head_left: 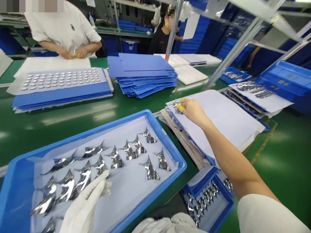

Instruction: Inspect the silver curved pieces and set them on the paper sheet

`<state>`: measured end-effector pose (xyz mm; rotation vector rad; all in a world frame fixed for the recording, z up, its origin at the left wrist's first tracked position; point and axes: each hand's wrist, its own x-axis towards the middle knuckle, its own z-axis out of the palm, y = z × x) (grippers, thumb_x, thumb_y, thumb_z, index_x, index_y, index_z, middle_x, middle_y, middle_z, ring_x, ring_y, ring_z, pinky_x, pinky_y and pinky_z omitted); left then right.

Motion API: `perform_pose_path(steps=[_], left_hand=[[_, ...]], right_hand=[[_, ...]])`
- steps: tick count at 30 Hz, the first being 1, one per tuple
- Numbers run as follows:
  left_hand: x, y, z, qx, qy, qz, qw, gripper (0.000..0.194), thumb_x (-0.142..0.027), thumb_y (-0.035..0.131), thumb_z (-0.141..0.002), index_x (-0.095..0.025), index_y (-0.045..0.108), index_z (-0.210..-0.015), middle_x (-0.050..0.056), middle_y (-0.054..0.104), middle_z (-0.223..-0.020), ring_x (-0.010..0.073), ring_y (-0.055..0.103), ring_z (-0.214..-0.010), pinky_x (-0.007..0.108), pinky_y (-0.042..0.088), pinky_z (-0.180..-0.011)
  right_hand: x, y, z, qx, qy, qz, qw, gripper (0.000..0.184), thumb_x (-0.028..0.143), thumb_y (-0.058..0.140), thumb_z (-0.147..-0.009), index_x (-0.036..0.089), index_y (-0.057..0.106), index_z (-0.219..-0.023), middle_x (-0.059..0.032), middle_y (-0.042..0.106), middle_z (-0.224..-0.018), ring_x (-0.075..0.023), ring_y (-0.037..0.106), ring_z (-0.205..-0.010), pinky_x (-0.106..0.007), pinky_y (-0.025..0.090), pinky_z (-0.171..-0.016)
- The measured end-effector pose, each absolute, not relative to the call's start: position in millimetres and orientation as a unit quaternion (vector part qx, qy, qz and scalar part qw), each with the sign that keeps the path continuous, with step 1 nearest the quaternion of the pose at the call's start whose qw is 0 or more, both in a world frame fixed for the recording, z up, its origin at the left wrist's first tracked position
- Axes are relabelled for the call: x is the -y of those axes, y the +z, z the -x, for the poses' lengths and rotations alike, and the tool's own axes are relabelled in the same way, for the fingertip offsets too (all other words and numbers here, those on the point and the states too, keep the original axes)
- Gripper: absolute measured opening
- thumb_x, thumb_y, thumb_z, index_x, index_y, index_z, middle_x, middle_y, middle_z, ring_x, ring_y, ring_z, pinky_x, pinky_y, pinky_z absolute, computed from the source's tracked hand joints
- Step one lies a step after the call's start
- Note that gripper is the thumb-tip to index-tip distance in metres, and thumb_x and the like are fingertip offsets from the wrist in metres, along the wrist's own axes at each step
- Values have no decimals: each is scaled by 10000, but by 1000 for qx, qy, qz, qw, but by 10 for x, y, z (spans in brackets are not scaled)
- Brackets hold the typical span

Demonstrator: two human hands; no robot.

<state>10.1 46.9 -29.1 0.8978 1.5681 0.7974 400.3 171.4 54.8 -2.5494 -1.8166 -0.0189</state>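
With my right hand (pixel 194 111) I pinch a shiny part (pixel 175 104) on the paper (pixel 225 113); whether my left hand (pixel 87 199) grasps, I cannot tell. A sheet (pixel 121 194) lines the tray (pixel 97 133), probably against scratches.

Mirror-bright, curved and pointed metal pieces (pixel 117 158), lying in uneven rows on white paper (pixel 121 197) inside the blue tray (pixel 167 137); another shiny piece (pixel 175 104) at the right hand's (pixel 193 110) fingertips, over the white-topped stack (pixel 225 116).

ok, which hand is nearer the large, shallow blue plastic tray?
Left. The white-gloved left hand is over the tray, beside its shiny silver pieces; the right hand is outside it, to the right, at the white-sheet-topped stack.
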Motion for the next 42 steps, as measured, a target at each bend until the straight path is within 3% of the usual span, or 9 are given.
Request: perform_pose_path(steps=[7,11,15,19,23,28,31,36,42], left_hand=[[-516,-432,-131,-627,368,-334,600,590,-524,747,-752,-173,679,-1221,70,726,-955,227,613,-893,377,459,-939],[-485,-401,-111,-622,365,-343,602,596,-536,755,-743,-178,686,-1215,73,727,-940,218,618,-874,367,465,-934],[-465,-366,-101,-622,368,-359,591,557,-514,739,-771,-187,684,-1218,87,726,-1031,232,629,-925,366,484,-912],[-459,-320,-152,-593,368,-421,579,429,-444,688,-847,-241,684,-1224,66,672,-1245,242,582,-1157,342,431,-1022],[-419,-251,-205,-513,371,-408,658,395,-372,714,-841,-251,691,-1217,53,717,-1107,218,649,-962,344,514,-905],[-341,-191,-188,-528,446,-342,637,349,-339,738,-831,-262,707,-1171,7,725,-861,130,620,-719,229,504,-647],[-322,-181,-169,-542,461,-346,612,362,-331,740,-832,-270,697,-1186,-4,712,-843,116,592,-697,220,492,-646],[-288,-196,-157,-571,488,-344,564,202,-366,694,-857,-234,753,-998,14,723,-889,165,630,-786,271,529,-748],[-146,-419,53,-621,503,-436,414,266,-411,607,-907,-270,763,-1069,42,715,-1180,261,592,-1214,366,458,-1060]], right_hand=[[-900,-529,-2820,794,210,562,99,71,145,617,-863,170,673,-830,-81,689,-869,-220,616,-813,-334,492,-761],[-721,-997,-2451,813,197,542,77,253,-81,518,-774,147,619,-729,-105,639,-793,-240,588,-810,-371,478,-766],[-670,-936,-2363,831,190,516,83,244,-32,466,-870,138,622,-791,-118,618,-829,-242,570,-821,-383,475,-758],[-566,-591,-2230,806,253,443,301,179,123,462,-976,178,628,-1013,-79,617,-876,-193,563,-814,-314,496,-709],[-451,-266,-2054,739,360,350,449,251,75,474,-963,234,605,-1107,-53,629,-908,-158,604,-827,-272,515,-709],[-394,-122,-2001,710,418,361,437,304,166,525,-970,245,531,-1264,-30,653,-904,-145,595,-778,-269,505,-727],[-388,-96,-2020,719,453,351,393,167,199,533,-976,217,629,-1111,-18,653,-805,-130,555,-684,-243,462,-642],[-384,-53,-2004,720,490,333,362,133,196,544,-965,179,675,-951,-34,650,-761,-125,527,-664,-238,421,-606],[-403,-99,-1935,526,705,332,342,188,267,601,-922,168,596,-763,21,559,-679,-85,529,-581,-208,457,-567]])
